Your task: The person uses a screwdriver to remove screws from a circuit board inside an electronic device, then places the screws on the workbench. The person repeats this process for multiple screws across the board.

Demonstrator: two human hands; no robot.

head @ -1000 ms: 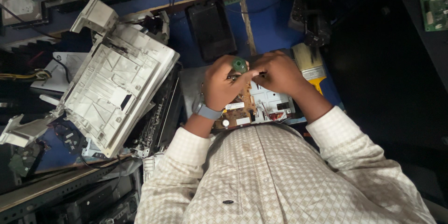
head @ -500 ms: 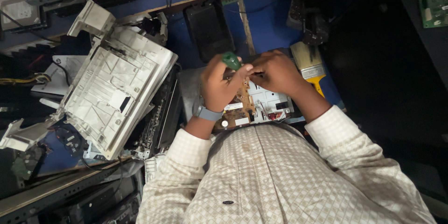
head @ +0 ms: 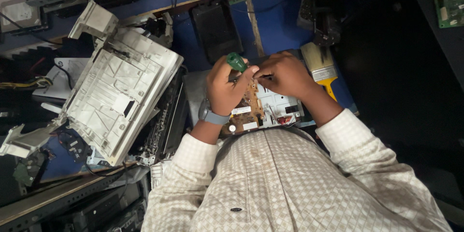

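Screwdriver (head: pixel 236 61) raised since a moment ago, green handle clenched in left hand (head: pixel 226 89) above brown circuit board (head: pixel 250 108), right hand (head: pixel 285 73) pinching its shaft near yellow-handled brush (head: pixel 321 68).

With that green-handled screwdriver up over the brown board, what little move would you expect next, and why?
Probably a small twist of the screwdriver. The left hand grips its green handle, with the shaft pointing down at the brown circuit board, and the right hand pinches close beside it, as if steadying the tip. The screw itself is hidden by the fingers, so this is a guess.
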